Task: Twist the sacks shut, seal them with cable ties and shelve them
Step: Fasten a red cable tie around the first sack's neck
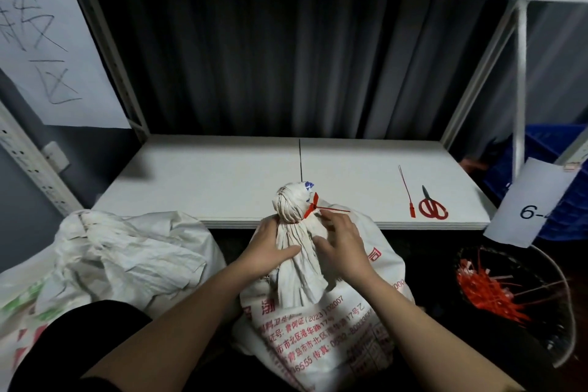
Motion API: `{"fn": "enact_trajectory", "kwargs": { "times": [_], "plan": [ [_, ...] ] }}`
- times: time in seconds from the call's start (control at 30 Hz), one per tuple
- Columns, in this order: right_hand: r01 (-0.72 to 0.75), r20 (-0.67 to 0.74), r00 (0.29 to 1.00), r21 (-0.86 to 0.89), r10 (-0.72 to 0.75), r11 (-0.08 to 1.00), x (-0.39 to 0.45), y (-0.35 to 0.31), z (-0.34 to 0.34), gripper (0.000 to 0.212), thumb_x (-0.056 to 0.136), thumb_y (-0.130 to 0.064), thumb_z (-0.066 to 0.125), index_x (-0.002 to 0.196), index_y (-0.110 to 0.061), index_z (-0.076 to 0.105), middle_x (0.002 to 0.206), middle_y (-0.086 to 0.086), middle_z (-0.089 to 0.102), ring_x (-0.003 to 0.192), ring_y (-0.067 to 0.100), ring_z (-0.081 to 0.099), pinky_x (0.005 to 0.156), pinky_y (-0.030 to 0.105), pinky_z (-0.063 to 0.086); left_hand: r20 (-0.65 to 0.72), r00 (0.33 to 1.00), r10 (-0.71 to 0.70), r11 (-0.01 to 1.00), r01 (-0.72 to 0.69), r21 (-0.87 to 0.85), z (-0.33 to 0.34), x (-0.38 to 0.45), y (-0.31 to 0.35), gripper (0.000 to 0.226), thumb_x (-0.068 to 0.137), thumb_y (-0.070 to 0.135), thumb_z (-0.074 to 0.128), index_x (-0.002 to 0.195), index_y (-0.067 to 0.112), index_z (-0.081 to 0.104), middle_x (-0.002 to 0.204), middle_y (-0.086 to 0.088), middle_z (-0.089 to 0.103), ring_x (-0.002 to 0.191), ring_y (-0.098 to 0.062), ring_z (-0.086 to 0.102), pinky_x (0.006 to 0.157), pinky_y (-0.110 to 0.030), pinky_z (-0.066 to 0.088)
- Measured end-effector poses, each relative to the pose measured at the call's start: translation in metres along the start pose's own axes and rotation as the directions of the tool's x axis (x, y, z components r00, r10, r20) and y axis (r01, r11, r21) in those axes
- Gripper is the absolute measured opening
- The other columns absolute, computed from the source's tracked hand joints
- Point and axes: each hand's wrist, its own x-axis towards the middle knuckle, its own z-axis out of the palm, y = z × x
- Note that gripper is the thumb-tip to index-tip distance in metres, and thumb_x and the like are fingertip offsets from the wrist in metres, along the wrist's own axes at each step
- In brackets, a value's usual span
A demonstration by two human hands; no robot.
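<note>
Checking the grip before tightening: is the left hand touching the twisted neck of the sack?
Touching. The head view shows the left hand wrapped against the twisted neck, thumb lying across the fabric, with no gap.

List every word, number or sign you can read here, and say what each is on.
"6-": paper tag hanging at the shelf's right end; cut off after the dash.
"(2023) 02007": red print on the tied sack.
"17": same sack, in an address line; the remaining red print is too creased to read.
Large handwritten characters: paper sheet on the left; not legible.
</note>
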Motion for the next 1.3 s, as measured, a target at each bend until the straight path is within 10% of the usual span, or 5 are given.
{"fn": "enact_trajectory", "kwargs": {
  "times": [0.17, 0.53, 1.03, 1.3],
  "plan": [
    [-0.058, -0.053, 0.997, -0.018, 0.057, 0.998, 0.010, 0.009, 0.001, 0.045, 0.094, -0.020, 0.052, 0.138, -0.024, 0.045, 0.136, 0.004, 0.044, 0.126, 0.023, 0.041, 0.102, 0.033, 0.033, -0.215, 0.976, 0.042, 0.997, -0.027, 0.072, 0.024, 0.011, 0.004, 0.070, 0.084, 0.051, 0.061, 0.143, 0.027, 0.034, 0.141, -0.002, 0.046, 0.129, -0.020, 0.044, 0.104, -0.037, 0.039],
    [-0.226, 0.115, 0.970, 0.087, 0.216, 0.970, 0.014, 0.022, 0.020, 0.056, 0.098, -0.020, 0.045, 0.149, -0.020, 0.024, 0.144, 0.011, 0.030, 0.135, 0.028, 0.033, 0.112, 0.032, 0.026, -0.062, 0.987, -0.149, 0.979, 0.156, 0.132, 0.042, 0.039, 0.008, 0.068, 0.096, 0.044, 0.042, 0.153, 0.023, 0.010, 0.156, -0.005, 0.029, 0.138, -0.032, 0.033, 0.110, -0.038, 0.027],
    [-0.230, 0.083, 0.965, -0.180, 0.247, 0.957, 0.001, 0.005, -0.010, 0.052, 0.088, -0.040, 0.054, 0.136, -0.026, 0.044, 0.140, 0.003, 0.040, 0.131, 0.025, 0.037, 0.104, 0.038, 0.029, -0.052, 0.988, -0.146, 0.988, 0.148, 0.035, 0.024, 0.017, 0.003, 0.100, 0.048, 0.061, 0.050, 0.138, 0.019, 0.039, 0.138, -0.006, 0.049, 0.126, -0.025, 0.048, 0.104, -0.042, 0.041],
    [-0.253, 0.080, 0.959, -0.199, 0.273, 0.947, -0.006, 0.011, -0.029, 0.047, 0.091, -0.023, 0.051, 0.137, -0.022, 0.043, 0.140, 0.005, 0.041, 0.130, 0.025, 0.040, 0.105, 0.040, 0.035, -0.067, 0.995, -0.074, 0.997, 0.076, 0.024, -0.002, 0.000, 0.017, 0.055, 0.089, -0.001, 0.049, 0.141, 0.003, 0.030, 0.143, -0.016, 0.038, 0.132, -0.027, 0.039, 0.106, -0.029, 0.033]
  ]
}}
